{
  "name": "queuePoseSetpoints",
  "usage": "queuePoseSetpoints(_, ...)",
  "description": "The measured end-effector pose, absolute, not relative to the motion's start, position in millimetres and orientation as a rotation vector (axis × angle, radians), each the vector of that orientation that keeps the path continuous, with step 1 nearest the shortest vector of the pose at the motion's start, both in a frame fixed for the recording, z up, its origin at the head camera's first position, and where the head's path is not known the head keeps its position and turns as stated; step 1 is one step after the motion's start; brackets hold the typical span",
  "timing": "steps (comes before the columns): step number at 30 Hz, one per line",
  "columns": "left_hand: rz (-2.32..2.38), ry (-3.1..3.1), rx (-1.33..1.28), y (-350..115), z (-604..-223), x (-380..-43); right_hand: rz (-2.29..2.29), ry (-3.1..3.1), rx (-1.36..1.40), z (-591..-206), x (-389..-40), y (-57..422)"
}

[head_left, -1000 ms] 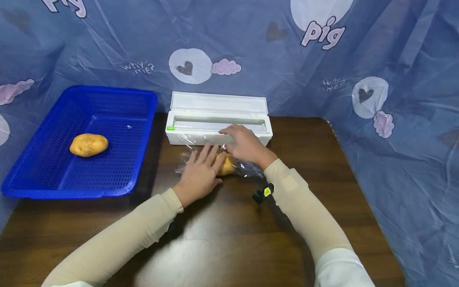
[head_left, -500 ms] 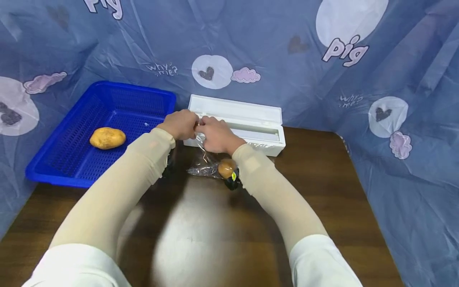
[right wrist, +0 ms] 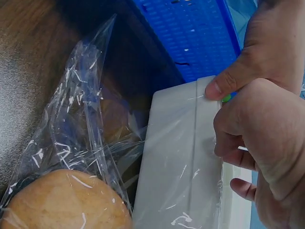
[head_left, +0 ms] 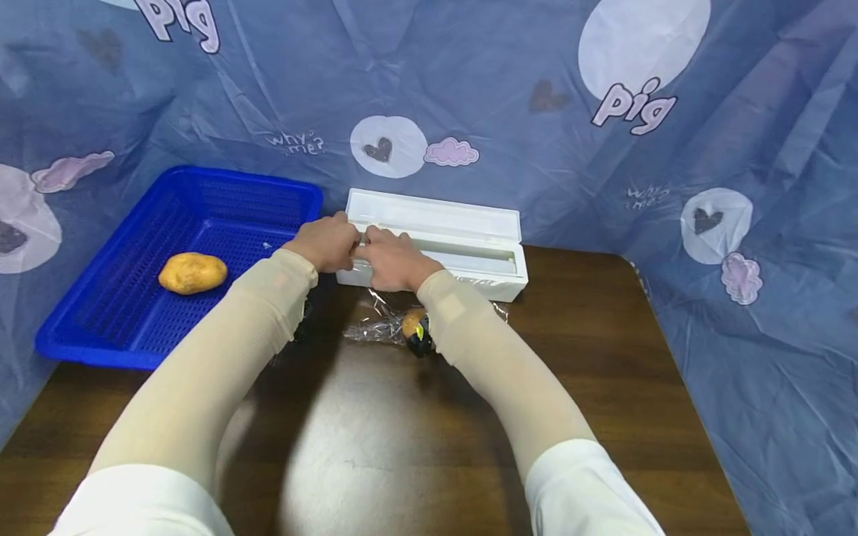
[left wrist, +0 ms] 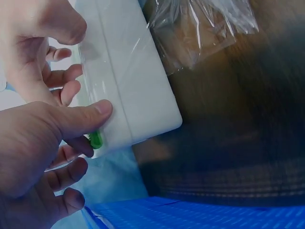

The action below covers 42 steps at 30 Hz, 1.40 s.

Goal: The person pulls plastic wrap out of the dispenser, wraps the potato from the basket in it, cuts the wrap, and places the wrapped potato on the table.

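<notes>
Gripping the white wrap dispenser [head_left: 436, 242], left hand [head_left: 326, 243] and right hand [head_left: 392, 260] curl fingers [left wrist: 81, 119] around its end.

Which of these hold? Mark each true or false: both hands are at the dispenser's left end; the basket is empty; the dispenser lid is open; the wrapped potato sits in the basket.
1. Both the left hand and the right hand are at the left end of the white dispenser: true.
2. The blue basket is empty: false, it holds a bare potato.
3. The dispenser lid is open: true.
4. The wrapped potato sits in the basket: false, it lies on the table.
</notes>
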<state>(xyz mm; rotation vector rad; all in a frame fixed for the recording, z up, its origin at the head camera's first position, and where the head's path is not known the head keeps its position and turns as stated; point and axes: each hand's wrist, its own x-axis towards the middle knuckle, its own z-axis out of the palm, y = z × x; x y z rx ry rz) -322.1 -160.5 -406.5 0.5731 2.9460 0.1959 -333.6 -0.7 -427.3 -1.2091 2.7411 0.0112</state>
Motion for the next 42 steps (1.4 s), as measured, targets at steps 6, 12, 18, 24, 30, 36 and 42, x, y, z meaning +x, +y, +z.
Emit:
queuePoseSetpoints(6,0.142,2.964,0.606,-159.4,-405.4,-319.9,0.195,2.800,-1.243,-431.5,-334.1,-1.1)
queuePoseSetpoints(12,0.148,2.974,0.615,-159.2,-410.2,-321.2,0.385,2.840,-1.327,-435.2,-332.8,1.9)
queuePoseSetpoints(18,0.138,2.960,0.665,-152.8,-412.5,-321.7,0.411,2.863,-1.399,-439.7,-332.5,11.9)
queuePoseSetpoints(24,0.143,2.951,0.731,-144.1,-410.2,-324.2,0.373,2.918,-1.470,-446.7,-335.5,35.8)
queuePoseSetpoints(30,0.118,2.953,0.702,-146.1,-404.7,-324.1,0.299,2.930,-1.477,-447.2,-331.8,60.2)
queuePoseSetpoints(36,0.134,2.960,0.697,-153.1,-404.0,-322.2,0.217,2.929,-1.456,-449.1,-329.0,71.7)
queuePoseSetpoints(42,0.149,2.963,0.678,-157.8,-409.5,-321.4,0.145,2.907,-1.466,-447.9,-330.9,77.8)
